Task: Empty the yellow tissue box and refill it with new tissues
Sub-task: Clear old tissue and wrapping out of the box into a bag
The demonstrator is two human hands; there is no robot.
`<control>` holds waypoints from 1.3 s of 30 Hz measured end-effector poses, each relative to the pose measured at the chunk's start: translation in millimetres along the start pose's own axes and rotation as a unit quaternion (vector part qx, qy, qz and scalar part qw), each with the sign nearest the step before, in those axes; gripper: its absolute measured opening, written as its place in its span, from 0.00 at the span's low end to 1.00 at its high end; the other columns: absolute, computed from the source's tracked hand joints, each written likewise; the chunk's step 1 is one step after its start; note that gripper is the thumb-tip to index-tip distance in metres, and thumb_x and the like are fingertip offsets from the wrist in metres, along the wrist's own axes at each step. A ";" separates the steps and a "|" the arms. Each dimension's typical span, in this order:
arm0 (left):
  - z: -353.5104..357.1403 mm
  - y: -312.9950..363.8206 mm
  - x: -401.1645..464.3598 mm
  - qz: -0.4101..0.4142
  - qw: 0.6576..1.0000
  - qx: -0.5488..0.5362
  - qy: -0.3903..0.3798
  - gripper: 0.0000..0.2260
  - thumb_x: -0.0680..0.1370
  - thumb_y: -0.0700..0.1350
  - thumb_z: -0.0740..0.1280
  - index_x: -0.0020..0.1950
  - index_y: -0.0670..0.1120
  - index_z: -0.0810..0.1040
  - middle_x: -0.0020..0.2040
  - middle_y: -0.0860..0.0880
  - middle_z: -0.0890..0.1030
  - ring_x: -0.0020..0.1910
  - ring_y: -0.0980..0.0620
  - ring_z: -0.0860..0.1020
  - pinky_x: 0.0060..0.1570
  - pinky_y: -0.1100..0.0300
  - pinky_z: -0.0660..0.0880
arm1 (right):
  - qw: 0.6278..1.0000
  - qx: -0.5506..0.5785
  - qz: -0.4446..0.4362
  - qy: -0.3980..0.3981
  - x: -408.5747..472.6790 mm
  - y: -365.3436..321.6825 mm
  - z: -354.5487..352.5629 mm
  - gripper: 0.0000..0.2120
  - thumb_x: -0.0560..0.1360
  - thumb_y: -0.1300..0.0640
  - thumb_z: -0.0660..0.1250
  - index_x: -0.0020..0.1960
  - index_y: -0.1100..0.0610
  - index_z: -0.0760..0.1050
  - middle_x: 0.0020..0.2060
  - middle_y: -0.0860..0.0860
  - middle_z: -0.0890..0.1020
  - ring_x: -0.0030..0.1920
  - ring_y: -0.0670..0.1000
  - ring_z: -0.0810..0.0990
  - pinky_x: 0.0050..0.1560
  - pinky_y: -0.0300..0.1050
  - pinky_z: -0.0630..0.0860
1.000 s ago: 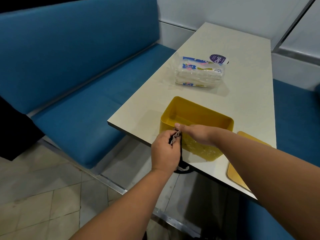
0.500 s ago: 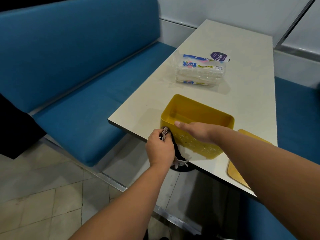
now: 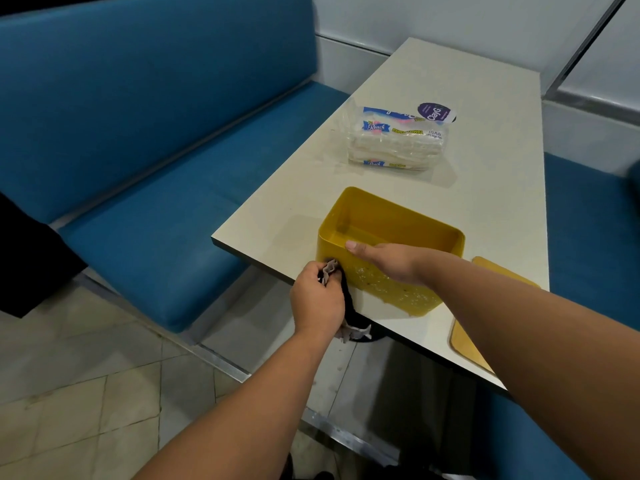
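a person's right hand (image 3: 388,263) lies over the near long rim of the yellow tissue box (image 3: 391,251), thumb hooked inside and fingers clamped down its outer wall, steadying it at the near left corner of the pale worktop (image 3: 485,195). the left hand (image 3: 317,303), at the box's left near corner and partly below the worktop edge, has its fingers closed on a dark crumpled cloth (image 3: 346,306) with pale frayed ends, pressed against the speckled outer wall. the box stands open and looks empty (its floor shows bare yellow), long axis running left to right across the view. the new tissues, a wrapped pack of paper towels (image 3: 398,140), lie well beyond the box's far rim, straight ahead and slightly right, with a round purple sticker (image 3: 435,113) just behind them. a flat yellow lid (image 3: 485,313) rests to the right of the box, under the right forearm. the refill looks likely to fall to the right hand, the nearer one to the pack.
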State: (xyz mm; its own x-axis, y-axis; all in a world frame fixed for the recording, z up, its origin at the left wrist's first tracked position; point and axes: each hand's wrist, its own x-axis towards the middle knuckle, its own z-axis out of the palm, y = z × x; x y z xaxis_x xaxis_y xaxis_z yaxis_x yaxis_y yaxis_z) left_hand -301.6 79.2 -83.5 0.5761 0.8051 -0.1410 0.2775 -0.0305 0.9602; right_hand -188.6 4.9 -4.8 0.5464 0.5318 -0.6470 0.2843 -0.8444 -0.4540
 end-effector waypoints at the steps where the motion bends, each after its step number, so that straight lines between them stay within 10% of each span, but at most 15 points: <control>1: -0.1 -1.2 0.3 -0.009 1.000 -0.001 0.001 0.07 0.79 0.46 0.66 0.41 0.51 0.76 0.37 0.53 0.78 0.39 0.51 0.76 0.36 0.58 0.72 | 1.000 0.000 -0.001 0.000 0.1 0.0 0.4 0.40 0.74 0.28 0.48 0.77 0.53 0.57 0.77 0.55 0.59 0.76 0.58 0.57 0.72 0.58 0.54; 6: 2.9 5.6 -6.1 0.021 0.998 -0.044 -0.027 0.08 0.79 0.45 0.67 0.42 0.56 0.75 0.40 0.56 0.80 0.40 0.58 0.77 0.37 0.64 0.74 | 1.000 0.003 -0.001 0.004 0.8 0.2 -0.4 0.40 0.75 0.28 0.48 0.77 0.53 0.58 0.77 0.55 0.59 0.76 0.58 0.57 0.72 0.57 0.54; 16: -11.3 -12.7 7.0 -0.205 0.969 -0.136 -0.013 0.08 0.83 0.50 0.59 0.49 0.50 0.75 0.50 0.42 0.80 0.46 0.48 0.78 0.45 0.54 0.73 | 1.000 -0.012 -0.008 0.002 -1.8 -0.2 -0.9 0.39 0.76 0.30 0.47 0.77 0.55 0.57 0.77 0.55 0.58 0.76 0.58 0.56 0.72 0.57 0.53; 20: -17.3 -5.5 -2.3 -0.294 0.935 -0.186 -0.072 0.11 0.74 0.47 0.70 0.53 0.46 0.74 0.50 0.40 0.80 0.50 0.40 0.81 0.51 0.44 0.78 | 1.000 -0.019 -0.011 0.004 -0.6 -0.1 0.2 0.40 0.75 0.29 0.46 0.77 0.54 0.58 0.77 0.55 0.58 0.76 0.58 0.57 0.72 0.57 0.53; 39: 4.8 1.7 -8.5 -0.136 0.989 -0.058 -0.027 0.07 0.76 0.43 0.65 0.37 0.45 0.75 0.37 0.45 0.80 0.38 0.45 0.77 0.39 0.51 0.75 | 1.000 0.011 -0.015 0.007 6.6 5.9 2.0 0.40 0.74 0.28 0.48 0.77 0.53 0.57 0.77 0.55 0.58 0.76 0.58 0.57 0.72 0.58 0.53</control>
State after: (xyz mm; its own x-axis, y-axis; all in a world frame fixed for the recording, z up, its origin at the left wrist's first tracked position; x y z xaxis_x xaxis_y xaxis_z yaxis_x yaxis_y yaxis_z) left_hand -302.4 69.5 -81.9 0.5327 0.7414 -0.4081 0.3397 0.2543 0.9055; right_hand -184.9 3.5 -13.0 0.5482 0.5562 -0.6246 0.2838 -0.8262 -0.4866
